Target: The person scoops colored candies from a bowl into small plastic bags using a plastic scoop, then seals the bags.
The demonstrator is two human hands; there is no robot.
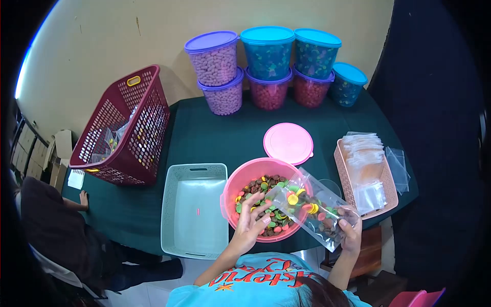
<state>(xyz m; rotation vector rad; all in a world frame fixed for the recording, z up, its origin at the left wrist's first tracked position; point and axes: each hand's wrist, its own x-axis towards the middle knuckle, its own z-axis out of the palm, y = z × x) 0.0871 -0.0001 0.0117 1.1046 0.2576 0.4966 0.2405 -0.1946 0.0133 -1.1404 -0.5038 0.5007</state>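
My right hand (351, 231) grips a clear plastic bag (327, 236) by its filled end. Brown, green, red and yellow disc-shaped candies lie inside it. The bag slants over a pink round tub (231, 185), its other end toward my left hand. Over the tub's left part, my left hand (249, 225) has its fingers apart, close to the bag's end; whether the fingertips touch the plastic is hard to see. Loose candies (271, 230) of the same colours fill the bottom of the tub.
A pale green tray (194, 204) stands left of the tub, a pink lid (288, 144) behind it. Right is a basket (343, 169) of plastic bags. A maroon basket (148, 133) holds filled bags. Lidded tubs (268, 59) line the back. A person (51, 225) sits at left.
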